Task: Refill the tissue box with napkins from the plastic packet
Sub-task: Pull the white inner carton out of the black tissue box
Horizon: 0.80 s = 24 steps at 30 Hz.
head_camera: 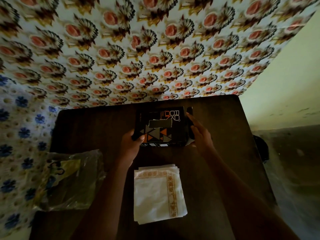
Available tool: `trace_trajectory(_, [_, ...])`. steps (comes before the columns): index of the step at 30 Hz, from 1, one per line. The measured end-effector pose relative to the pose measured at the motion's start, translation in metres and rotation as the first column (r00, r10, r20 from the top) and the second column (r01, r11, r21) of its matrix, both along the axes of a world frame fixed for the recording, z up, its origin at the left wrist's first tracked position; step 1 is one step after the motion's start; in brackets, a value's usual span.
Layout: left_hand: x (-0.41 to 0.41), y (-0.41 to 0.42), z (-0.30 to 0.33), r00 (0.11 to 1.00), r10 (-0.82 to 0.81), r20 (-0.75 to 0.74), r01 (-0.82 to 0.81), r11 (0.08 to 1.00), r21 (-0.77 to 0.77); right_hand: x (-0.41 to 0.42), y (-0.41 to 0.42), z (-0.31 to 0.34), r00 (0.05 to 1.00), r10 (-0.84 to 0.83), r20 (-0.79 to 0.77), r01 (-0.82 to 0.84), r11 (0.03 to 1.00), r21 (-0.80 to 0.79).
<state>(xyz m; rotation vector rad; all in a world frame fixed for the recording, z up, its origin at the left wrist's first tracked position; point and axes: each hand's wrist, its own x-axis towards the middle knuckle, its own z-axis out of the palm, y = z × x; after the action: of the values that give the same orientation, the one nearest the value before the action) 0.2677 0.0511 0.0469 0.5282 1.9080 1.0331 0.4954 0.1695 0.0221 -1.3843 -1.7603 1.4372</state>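
A black tissue box [161,126] with orange and grey triangles and a dark slot on top lies at the far middle of the dark table [90,129]. My left hand [132,144] grips its near left corner. My right hand [199,132] is pressed flat against the box's right end, where a black end flap [190,110] stands open. A stack of white napkins [158,194] with an orange patterned border lies on the table, nearer to me, between my forearms. The crumpled plastic packet [69,179] rests at the table's left edge.
A flower-patterned wall covering [138,49] rises right behind the table's far edge. A cloth with blue flowers [15,135] hangs to the left. A plain pale wall [285,84] and dim floor lie to the right.
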Motion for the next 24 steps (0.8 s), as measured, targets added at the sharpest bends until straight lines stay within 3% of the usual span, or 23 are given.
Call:
trace_trajectory(5, [-0.005, -0.003, -0.002, 0.996, 0.043, 0.074, -0.045, 0.999, 0.024, -0.002, -0.003, 0.015, 0.997, -0.076, 0.014, 0.075, 0.996, 0.042])
trace_trajectory(10, [-0.018, -0.008, -0.001, 0.976, 0.156, 0.151, -0.158, 0.987, 0.004, 0.004, -0.001, 0.037, 0.967, -0.216, -0.137, 0.230, 0.968, 0.104])
trace_trajectory(14, [-0.006, 0.003, 0.007, 0.951, 0.134, -0.277, -0.126, 0.991, 0.048, -0.003, 0.001, 0.054, 0.936, -0.244, -0.255, 0.280, 0.953, 0.116])
trace_trajectory(19, [0.029, 0.023, 0.040, 0.902, -0.001, -0.432, 0.151, 0.938, 0.313, -0.010, -0.003, 0.067, 0.870, -0.267, -0.414, 0.288, 0.958, -0.012])
trace_trajectory(22, [0.037, 0.036, 0.053, 0.828, -0.066, -0.557, 0.296, 0.895, 0.334, -0.009, -0.002, 0.067, 0.856, -0.279, -0.435, 0.280, 0.958, -0.062])
trace_trajectory(24, [0.040, 0.041, 0.060, 0.853, -0.070, -0.517, 0.261, 0.916, 0.306, -0.007, 0.000, 0.065, 0.866, -0.280, -0.414, 0.281, 0.958, -0.061])
